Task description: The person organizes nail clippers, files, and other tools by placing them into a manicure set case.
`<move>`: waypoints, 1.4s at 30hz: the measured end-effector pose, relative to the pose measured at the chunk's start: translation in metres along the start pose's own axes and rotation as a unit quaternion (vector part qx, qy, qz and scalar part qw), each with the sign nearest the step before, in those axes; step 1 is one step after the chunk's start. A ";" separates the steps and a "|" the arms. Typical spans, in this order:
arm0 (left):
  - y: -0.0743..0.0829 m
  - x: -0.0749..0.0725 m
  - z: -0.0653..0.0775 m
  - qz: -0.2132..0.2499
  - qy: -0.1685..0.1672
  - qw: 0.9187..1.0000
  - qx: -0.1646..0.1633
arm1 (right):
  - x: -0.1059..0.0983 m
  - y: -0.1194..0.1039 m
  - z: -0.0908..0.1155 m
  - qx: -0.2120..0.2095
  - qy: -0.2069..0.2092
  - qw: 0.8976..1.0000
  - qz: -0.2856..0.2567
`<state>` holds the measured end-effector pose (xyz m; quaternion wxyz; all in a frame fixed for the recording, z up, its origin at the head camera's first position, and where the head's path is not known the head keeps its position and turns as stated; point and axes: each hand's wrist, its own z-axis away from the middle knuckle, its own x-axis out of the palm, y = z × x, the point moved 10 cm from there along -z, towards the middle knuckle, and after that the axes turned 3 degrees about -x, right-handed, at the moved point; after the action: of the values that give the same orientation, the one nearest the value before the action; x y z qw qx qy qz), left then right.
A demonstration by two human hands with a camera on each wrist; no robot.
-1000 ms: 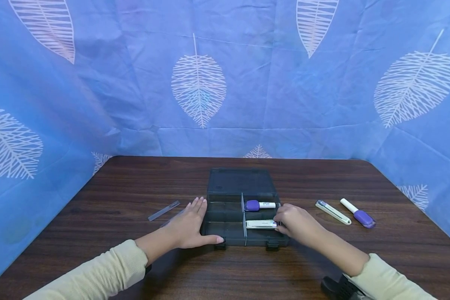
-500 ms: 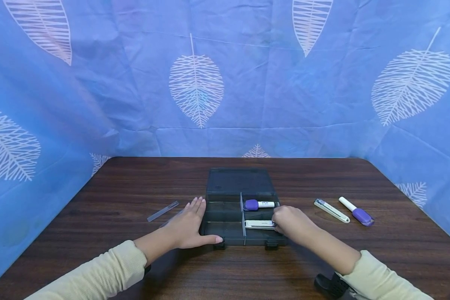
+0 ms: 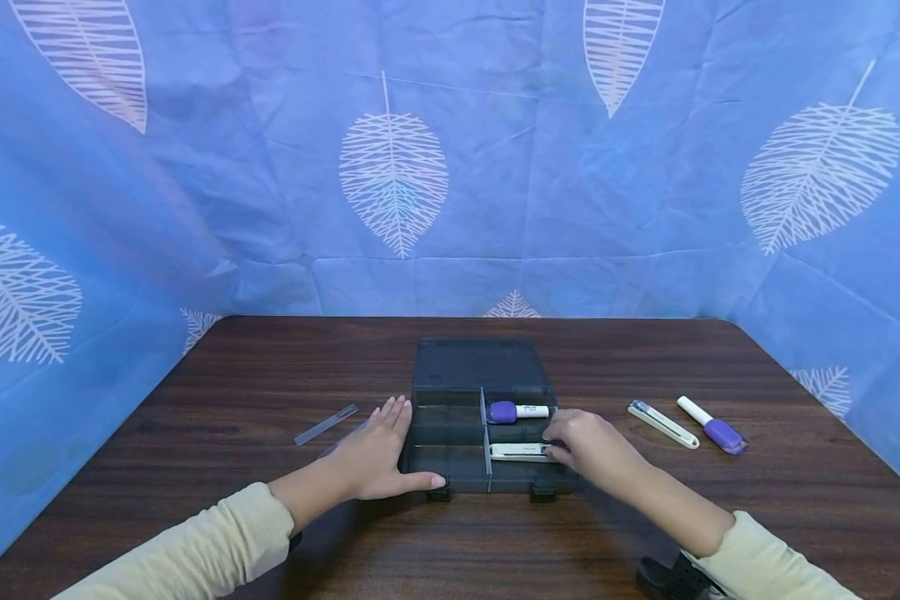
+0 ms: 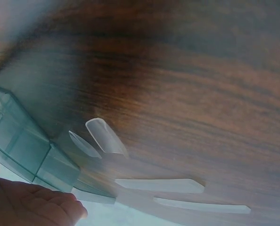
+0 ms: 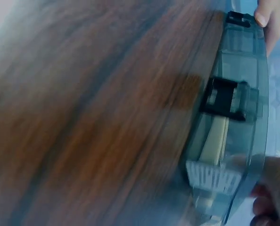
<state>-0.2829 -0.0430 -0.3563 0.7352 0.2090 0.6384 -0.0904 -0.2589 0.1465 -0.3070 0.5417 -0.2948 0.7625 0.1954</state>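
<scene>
A dark see-through divider box [image 3: 446, 429] stands with its lid [image 3: 480, 364] laid back. My left hand [image 3: 378, 458] rests against its left side, fingers straight and thumb at the front corner. In the right front compartment lies a white nail clipper [image 3: 516, 452]. My right hand [image 3: 588, 450] reaches over the right wall, its curled fingers pinching the clipper's right end, which they partly cover. A purple nail polish bottle with a white cap [image 3: 506, 412] lies in the compartment behind. The right wrist view shows the clipper [image 5: 215, 141] through the front wall.
Another nail clipper [image 3: 663, 423] and another purple polish bottle [image 3: 723, 435] lie on the table right of the box. On the left lies a clear plastic strip [image 3: 326, 424]; the left wrist view shows several clear pieces, one a flat strip [image 4: 159, 185]. Two black latches [image 3: 543, 492] front the box.
My right hand shifts slightly at the box's right wall, its fingers turning over the clipper's end, with the thumb showing again. The left hand and the loose things stay where they were.
</scene>
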 end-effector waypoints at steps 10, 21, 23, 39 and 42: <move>0.001 -0.001 0.001 0.000 -0.002 1.000 -0.002 | -0.043 0.023 0.024 -0.007 0.203 0.975 -0.089; 0.001 0.000 0.000 0.004 -0.003 1.000 -0.005 | -0.067 0.056 0.061 0.079 0.305 0.946 -0.081; 0.001 0.000 0.000 0.005 -0.004 1.000 -0.006 | -0.069 0.063 0.067 0.097 0.312 0.942 -0.080; -0.002 0.003 -0.003 0.000 0.008 1.000 0.000 | -0.063 0.108 0.116 0.185 0.316 0.929 -0.054; -0.003 0.004 -0.003 0.000 0.007 1.000 -0.001 | -0.059 0.114 0.124 0.201 0.312 0.927 -0.051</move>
<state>-0.2861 -0.0435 -0.3605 0.7312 0.2089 0.6434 -0.0880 -0.2323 0.3225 -0.2951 0.3334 -0.2646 0.9002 -0.0918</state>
